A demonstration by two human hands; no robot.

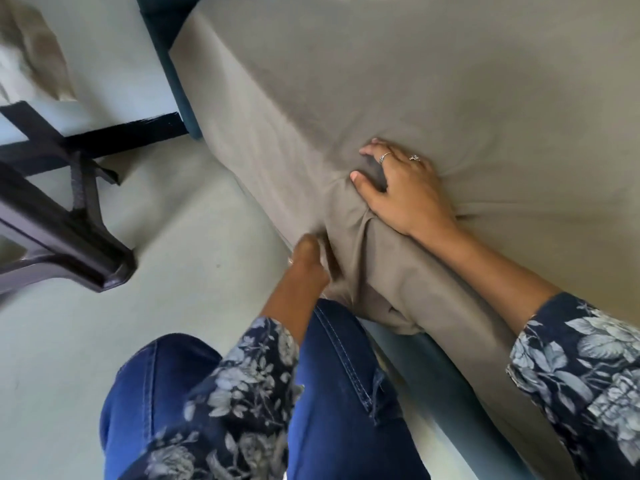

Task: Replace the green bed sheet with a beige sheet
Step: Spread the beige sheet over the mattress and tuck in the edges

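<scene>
Bed (408, 368): teal base exposed at 5 o'clock and 11 o'clock. Beige sheet (433, 81) lies directly on it, covering the top, bunched in folds over the near edge. Pale floor (194, 216) at 9 o'clock carries a dark furniture leg (69, 254).

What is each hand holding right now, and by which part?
The left hand grips the beige sheet at its hanging side edge. The right hand presses on the sheet's bunched folds on top of the mattress, fingers spread.
</scene>
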